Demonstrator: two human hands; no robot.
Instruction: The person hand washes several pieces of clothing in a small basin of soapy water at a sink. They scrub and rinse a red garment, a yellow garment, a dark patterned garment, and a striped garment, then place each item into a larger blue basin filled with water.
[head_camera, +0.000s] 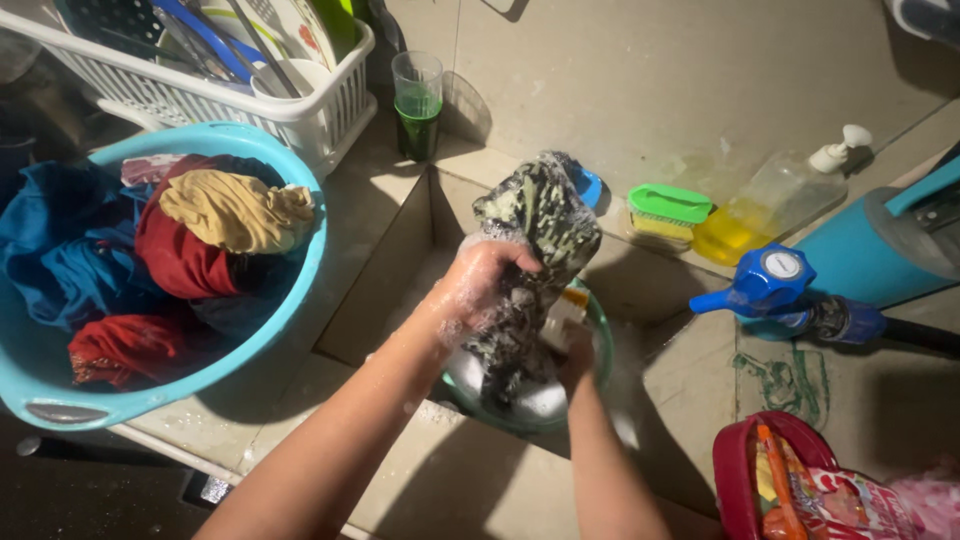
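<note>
A dark patterned wet cloth (540, 215) hangs over a green basin (603, 345) of soapy water in a sunken tiled sink. My left hand (480, 280), covered in suds, grips the cloth near its top and holds it up. My right hand (577, 362) is low in the basin, mostly hidden behind the cloth's bottom end, and seems to hold it there.
A light blue tub (300, 290) with blue, red and tan clothes sits at left. A white dish rack (210, 95) stands behind it, a glass (417, 100) beside it. A scrub brush (668, 208), soap dispenser (775, 200), blue tap (765, 282) and red container (740, 475) are at right.
</note>
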